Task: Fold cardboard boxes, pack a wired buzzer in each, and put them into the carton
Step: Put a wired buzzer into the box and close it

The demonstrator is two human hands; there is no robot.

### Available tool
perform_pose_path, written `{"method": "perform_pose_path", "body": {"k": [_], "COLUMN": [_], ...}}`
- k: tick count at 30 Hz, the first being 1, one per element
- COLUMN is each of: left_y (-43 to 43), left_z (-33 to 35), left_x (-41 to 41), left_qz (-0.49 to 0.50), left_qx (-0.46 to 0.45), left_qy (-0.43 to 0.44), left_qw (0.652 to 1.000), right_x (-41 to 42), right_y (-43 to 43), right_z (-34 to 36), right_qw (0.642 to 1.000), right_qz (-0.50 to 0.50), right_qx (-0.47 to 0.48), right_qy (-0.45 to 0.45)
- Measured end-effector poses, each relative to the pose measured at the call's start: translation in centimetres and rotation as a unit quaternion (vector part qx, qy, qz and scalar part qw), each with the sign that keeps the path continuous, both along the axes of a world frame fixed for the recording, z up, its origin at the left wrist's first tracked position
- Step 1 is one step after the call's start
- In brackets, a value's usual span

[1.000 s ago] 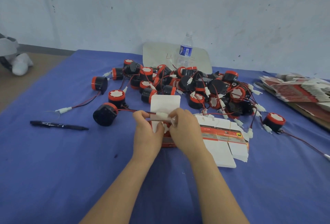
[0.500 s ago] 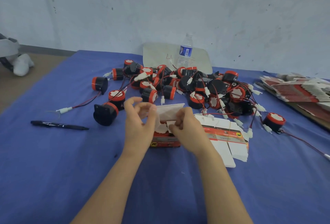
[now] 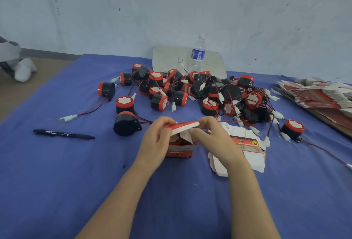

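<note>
The box (image 3: 180,150) stands upright on the desk (image 3: 57,172) right in front of the person, its bottom planted on the blue cloth, which leaves both hands free for the top. The left hand (image 3: 154,141) pinches the left end of the red-edged lid (image 3: 182,125) and the right hand (image 3: 211,139) pinches the right end, so the hands sit a little apart, each clamped on the flap. The lid lies tilted over the opening, not yet tucked in. Gripping it by both ends looks meant to fold it evenly and steer its tongue into the slot. In the gap below, a white and red shape shows, probably a buzzer already inside, though too much is hidden to be sure. The loose buzzers (image 3: 209,90) lie heaped just beyond the box, wires tangled, within easy reach for the next pick. A small pile of flat blanks (image 3: 245,149) lies just beside the box under the right wrist, ready for the next fold, and a larger stack (image 3: 320,95) waits at the desk's right edge. A pen (image 3: 62,134) and a bottle (image 3: 198,53) lie well apart from the work. The carton is not in view
</note>
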State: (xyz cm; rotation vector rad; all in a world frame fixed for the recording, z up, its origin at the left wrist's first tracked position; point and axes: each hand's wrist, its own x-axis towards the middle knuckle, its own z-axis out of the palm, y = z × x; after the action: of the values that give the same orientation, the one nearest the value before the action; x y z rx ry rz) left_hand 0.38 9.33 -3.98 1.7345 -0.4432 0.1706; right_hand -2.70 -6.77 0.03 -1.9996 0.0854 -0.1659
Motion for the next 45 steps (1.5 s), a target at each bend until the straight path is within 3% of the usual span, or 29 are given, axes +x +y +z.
{"method": "perform_pose_path", "body": {"k": [4, 8, 12, 16, 32, 41, 45], "left_y": [0.7, 2.8, 4.0, 4.2, 3.8, 4.2, 4.3], "left_z": [0.1, 0.4, 0.7, 0.8, 1.0, 1.0, 1.2], "left_x": [0.2, 0.8, 1.2, 1.1, 1.0, 0.9, 1.2], "left_qz": [-0.021, -0.088, -0.154, -0.179, -0.127, -0.2, -0.216], "left_qx": [0.015, 0.044, 0.098, 0.111, 0.133, 0.114, 0.065], "left_qy": [-0.016, 0.05, 0.073, 0.074, 0.022, 0.066, 0.139], "left_qw": [1.0, 0.994, 0.981, 0.975, 0.983, 0.971, 0.964], "right_x": [-0.8, -0.7, -0.5, -0.2, 0.0, -0.1, 0.1], "right_y": [-0.6, -0.9, -0.8, -0.5, -0.4, -0.6, -0.4], "right_z": [0.0, -0.2, -0.6, -1.2, -1.4, -1.4, -1.8], "right_qw": [0.998, 0.995, 0.989, 0.993, 0.996, 0.994, 0.993], "right_qz": [0.064, 0.079, 0.139, 0.115, 0.085, 0.1, 0.084], "right_qx": [-0.001, -0.062, -0.039, -0.029, -0.031, 0.045, 0.071], "right_qy": [0.008, -0.015, 0.025, 0.022, -0.012, 0.023, 0.038]}}
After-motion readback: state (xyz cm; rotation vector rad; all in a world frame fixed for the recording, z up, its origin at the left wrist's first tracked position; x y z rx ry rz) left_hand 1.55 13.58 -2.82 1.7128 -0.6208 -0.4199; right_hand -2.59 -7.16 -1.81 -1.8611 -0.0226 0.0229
